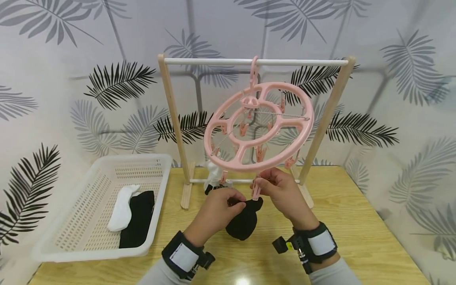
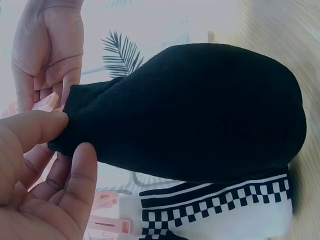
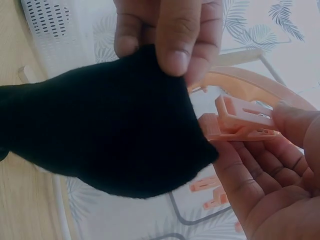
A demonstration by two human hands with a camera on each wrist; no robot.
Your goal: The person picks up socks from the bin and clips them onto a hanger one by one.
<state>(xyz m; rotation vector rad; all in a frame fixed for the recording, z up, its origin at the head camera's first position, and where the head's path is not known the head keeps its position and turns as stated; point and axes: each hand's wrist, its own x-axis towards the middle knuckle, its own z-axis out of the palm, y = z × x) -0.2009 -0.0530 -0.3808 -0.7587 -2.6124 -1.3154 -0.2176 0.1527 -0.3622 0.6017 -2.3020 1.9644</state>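
On the left of the wooden table [image 1: 352, 221]: a white perforated basket [image 1: 164, 190], holding a white sock-like piece [image 1: 121, 209] with a black cloth piece [image 1: 137, 219] close against its right side. Just right of the basket, a wooden drying rack [image 1: 173, 118] with a white top rail [image 1: 213, 61]; behind it, a leaf-patterned backdrop [image 1: 228, 23]. Between the rack's posts, low and partly hidden, a white sock with black checks and stripes [image 2: 220, 205], near pink clips in the left wrist view.

Then the left hand [image 1: 219, 209], with a black wrist strap [image 1: 183, 256] below: thumb and fingers pinching the cuff of a black sock [image 1: 242, 225] from both faces. Black sock in front of the rack, between the two hands, cuff toward the hanger, rounded end lower and nearer the camera.

Above, a round pink hanger [image 1: 250, 102], hooked over the top rail and tilted, with several clips dangling.

Right of the cuff, a pink clothespin [image 1: 256, 192], tip beside the cloth; cannot tell about any cloth caught inside. On its handle end, the right hand [image 1: 281, 192]: thumb and fingers pinching the clothespin, remaining fingers bent behind it. Below, another black wrist strap [image 1: 320, 242].
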